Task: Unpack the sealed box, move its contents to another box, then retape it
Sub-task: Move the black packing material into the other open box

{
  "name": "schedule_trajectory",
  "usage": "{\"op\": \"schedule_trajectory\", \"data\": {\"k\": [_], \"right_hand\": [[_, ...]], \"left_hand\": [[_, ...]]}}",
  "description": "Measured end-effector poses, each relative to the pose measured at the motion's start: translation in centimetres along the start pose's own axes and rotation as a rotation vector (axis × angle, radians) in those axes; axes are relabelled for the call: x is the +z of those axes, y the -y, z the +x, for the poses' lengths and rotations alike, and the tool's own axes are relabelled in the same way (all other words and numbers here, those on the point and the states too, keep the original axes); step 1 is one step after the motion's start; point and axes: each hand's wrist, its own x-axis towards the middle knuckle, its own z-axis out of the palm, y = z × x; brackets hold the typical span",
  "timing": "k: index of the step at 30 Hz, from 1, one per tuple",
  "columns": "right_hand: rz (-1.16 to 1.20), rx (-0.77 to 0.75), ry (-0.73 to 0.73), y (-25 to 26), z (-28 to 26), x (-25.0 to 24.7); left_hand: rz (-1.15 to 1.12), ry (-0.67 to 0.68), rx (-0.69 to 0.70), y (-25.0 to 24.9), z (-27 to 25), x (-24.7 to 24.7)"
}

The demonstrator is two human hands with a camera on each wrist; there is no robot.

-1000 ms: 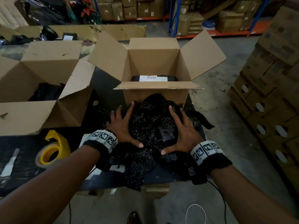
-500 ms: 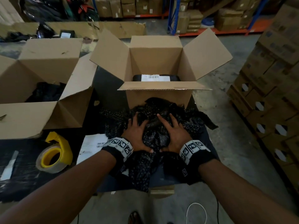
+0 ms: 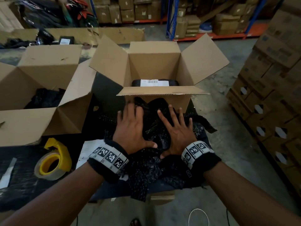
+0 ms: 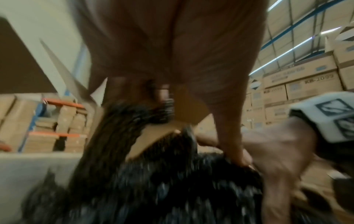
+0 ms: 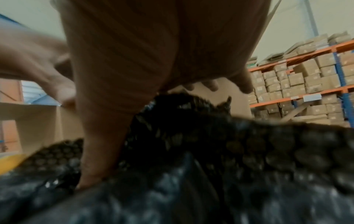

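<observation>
- Head: I see left hand and right hand flat, fingers spread, pressing black bubble wrap just before the open box; tape roll left of it.
- Left wrist: blurred; palm over wrap.
- Right wrist: fingers straight, gripping nothing.

Your left hand and right hand now spread their fingers and reach farther forward over the black bubble wrap, fingertips nearer the box.

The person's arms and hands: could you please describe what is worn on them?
Both forearms are bare, with no sleeves. Behind the left hand and the right hand, each wrist carries a black fuzzy band wrapped with white square tags printed with black coded patterns. No gloves.
</observation>
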Motion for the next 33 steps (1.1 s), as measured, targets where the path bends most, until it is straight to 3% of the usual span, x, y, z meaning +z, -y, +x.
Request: {"op": "schedule_trajectory", "data": {"k": [2,5,8,11,13,15,19,22,25,27,30,33], "right_hand": [[-0.002,-0.019,0.056,-0.1,0.4,0.4],[0.075,-0.027,0.116,-0.4,0.6,0.9],[0.108,-0.025,0.080,-0.5,0.3,0.8],[0.105,-0.012,-0.005,-0.5,-0.3,0.5],[0.100,-0.010,-0.034,-0.4,-0.5,0.2],[0.101,-0.009,-0.023,-0.3,-0.4,0.1],[0.098,-0.002,0.097,-0.3,0.1,0.9],[0.127,0.017,0.133,-0.4,-0.1,1.2],[0.163,-0.006,-0.011,-0.3,-0.9,-0.4],[0.143,-0.082,-0.129,0.5,-1.5,-1.7],[-0.005,-0.229,-0.175,2.0,-1.4,-2.1],[-0.079,-0.133,0.003,1.4,-0.1,0.0]], "left_hand": [[0.005,0.104,0.124,0.0,0.4,0.9],[-0.019,0.353,0.033,0.7,1.0,2.0],[-0.085,0.233,-0.062,1.3,1.0,1.6],[-0.137,0.077,0.039,1.4,0.6,1.2],[-0.136,0.129,0.153,0.9,0.5,1.7],[-0.094,0.266,0.222,0.3,0.7,2.8],[-0.035,0.511,0.198,0.4,0.9,5.9],[-0.027,0.485,0.163,0.7,0.9,6.2],[-0.061,0.316,0.076,1.3,0.7,4.3],[-0.068,0.271,0.036,1.6,0.7,3.2],[-0.035,0.343,0.034,1.8,1.1,3.3],[-0.071,0.463,0.008,2.0,1.2,5.1]]}}
